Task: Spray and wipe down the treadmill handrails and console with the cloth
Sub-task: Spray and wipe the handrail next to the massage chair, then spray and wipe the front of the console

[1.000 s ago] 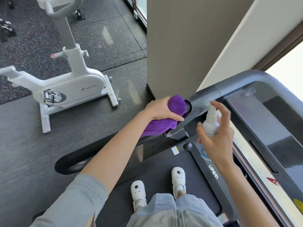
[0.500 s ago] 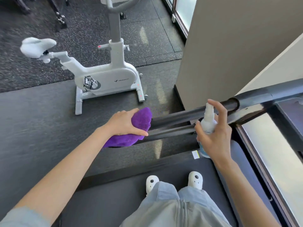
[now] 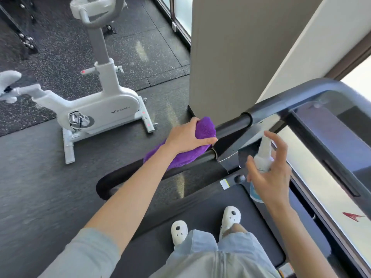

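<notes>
My left hand (image 3: pixel 186 137) grips a purple cloth (image 3: pixel 180 155) wrapped over the treadmill's black left handrail (image 3: pixel 230 125), close to where the rail meets the frame. My right hand (image 3: pixel 269 173) holds a small white spray bottle (image 3: pixel 264 155) upright, index finger raised over its nozzle, just right of the rail joint. The console (image 3: pixel 341 125), dark and glossy, lies at the right. The bottle's lower part is hidden behind my palm.
A white exercise bike (image 3: pixel 96 113) stands on the dark floor to the left. A beige pillar (image 3: pixel 230 57) rises right behind the handrail. My feet in white shoes (image 3: pixel 230 217) stand on the black treadmill belt (image 3: pixel 152 237). A bright window strip runs along the right.
My left hand has slid the cloth forward along the handrail toward the frame joint. The view has swung right, bringing the console back in. The bottle stays held upright.
</notes>
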Tool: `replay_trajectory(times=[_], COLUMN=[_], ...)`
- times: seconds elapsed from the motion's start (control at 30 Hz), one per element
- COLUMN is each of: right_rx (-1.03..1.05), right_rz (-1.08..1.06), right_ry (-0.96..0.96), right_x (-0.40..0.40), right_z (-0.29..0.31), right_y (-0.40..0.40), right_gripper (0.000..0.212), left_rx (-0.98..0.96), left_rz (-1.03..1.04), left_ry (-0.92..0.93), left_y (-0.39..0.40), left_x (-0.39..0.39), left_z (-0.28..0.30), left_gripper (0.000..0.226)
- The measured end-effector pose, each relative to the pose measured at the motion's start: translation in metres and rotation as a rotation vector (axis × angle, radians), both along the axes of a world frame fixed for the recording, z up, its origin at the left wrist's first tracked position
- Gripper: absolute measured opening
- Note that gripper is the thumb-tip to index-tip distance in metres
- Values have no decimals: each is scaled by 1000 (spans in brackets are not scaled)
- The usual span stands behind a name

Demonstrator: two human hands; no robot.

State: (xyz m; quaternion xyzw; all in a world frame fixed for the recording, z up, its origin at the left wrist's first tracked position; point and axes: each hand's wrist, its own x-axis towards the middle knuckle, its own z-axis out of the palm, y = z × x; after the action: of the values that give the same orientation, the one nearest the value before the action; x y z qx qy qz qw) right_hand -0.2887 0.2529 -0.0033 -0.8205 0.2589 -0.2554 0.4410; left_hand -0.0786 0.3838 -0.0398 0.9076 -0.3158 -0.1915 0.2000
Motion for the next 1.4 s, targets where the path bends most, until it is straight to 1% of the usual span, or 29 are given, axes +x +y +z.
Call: replay_trajectory(times=[0.17,0.27,0.33,0.4,0.5,0.57,0.67,0.77,0.9,1.03,1.13,1.27,1.4], right_rx=[18,-30,-88,-150,-178,-193,-205,-181,-92,-54,-113,-86,-96], right_rz=[-92,-105,-82,-66,-33,-5,39,65,33,7,-26,-111,-215], right_ry=[32,31,32,80,132,151,210,241,188,178,195,152,124], right_x=[-19,-21,-18,-15,-6,3,15,25,34,37,34,26,19], right_z=[-8,-8,-6,1,13,20,23,19,13,8,5,8,15], right_y=[-54,-98,-122,-155,-192,-206,-216,-218,-219,-217,-219,-229,-245], right_gripper=[69,67,69,69,65,62,60,56,50,55,58,56,59], left_rx=[-6,-42,-92,-162,-251,-297,-350,-423,-478,-540,-539,-548,-509], left_rz=[4,12,62,136,287,324,332,400,392,377,374,312,244], left_ry=[-28,-78,-96,-133,-259,-317,-265,-179,-134,-83,-82,-54,-90], left_y=[-70,-115,-131,-145,-146,-148,-156,-164,-168,-166,-169,-185,-208], left_x=[0,-7,-8,-10,-18,-24,-27,-25,-25,-22,-18,-15,-14], left_z=[2,4,5,8,17,26,39,48,47,42,40,41,43], left_gripper=[79,80,79,77,79,79,78,73,72,73,73,70,70])
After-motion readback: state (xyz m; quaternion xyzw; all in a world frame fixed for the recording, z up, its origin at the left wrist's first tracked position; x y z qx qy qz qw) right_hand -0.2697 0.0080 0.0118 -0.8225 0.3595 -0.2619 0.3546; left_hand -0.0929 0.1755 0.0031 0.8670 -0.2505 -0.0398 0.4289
